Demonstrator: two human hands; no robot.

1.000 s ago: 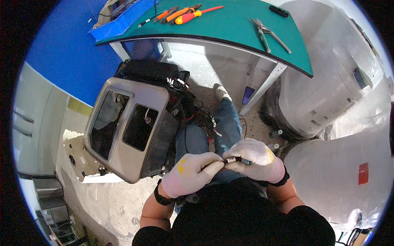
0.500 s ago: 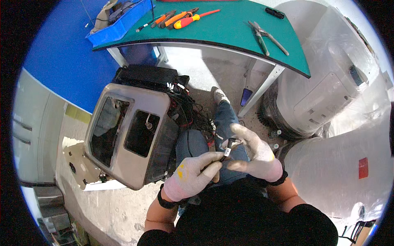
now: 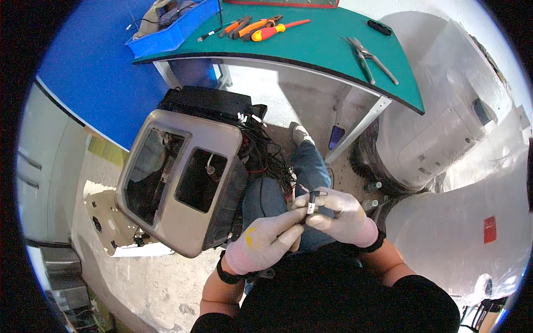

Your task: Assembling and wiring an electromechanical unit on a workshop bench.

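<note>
Both my hands wear pale gloves and meet above my lap around a thin black cable. It ends in a black right-angle plug (image 3: 316, 195) with a white label (image 3: 311, 208) wrapped just below. My left hand (image 3: 262, 244) is closed, thumb and fingers pinching the cable below the label. My right hand (image 3: 348, 219) closes its fingers and thumb around the same cable at the label, leaving the plug tip sticking out above. To the left stands a beige machine housing (image 3: 186, 225) with two rectangular openings. A tangle of black cables (image 3: 271, 150) with white tags hangs at its far right side.
A green-topped table (image 3: 316, 50) stands ahead, carrying orange-handled pliers (image 3: 252, 28), a red-yellow screwdriver (image 3: 272, 32) and metal snips (image 3: 369, 58). A blue bin (image 3: 177, 34) sits at its left end. Large film-wrapped machines (image 3: 438, 127) fill the right side. A white panel (image 3: 147, 250) lies by the housing.
My right hand has gone from spread fingers to a grip on the cable by the label. The plug now points right. My left hand keeps its hold; the view has shifted slightly.
</note>
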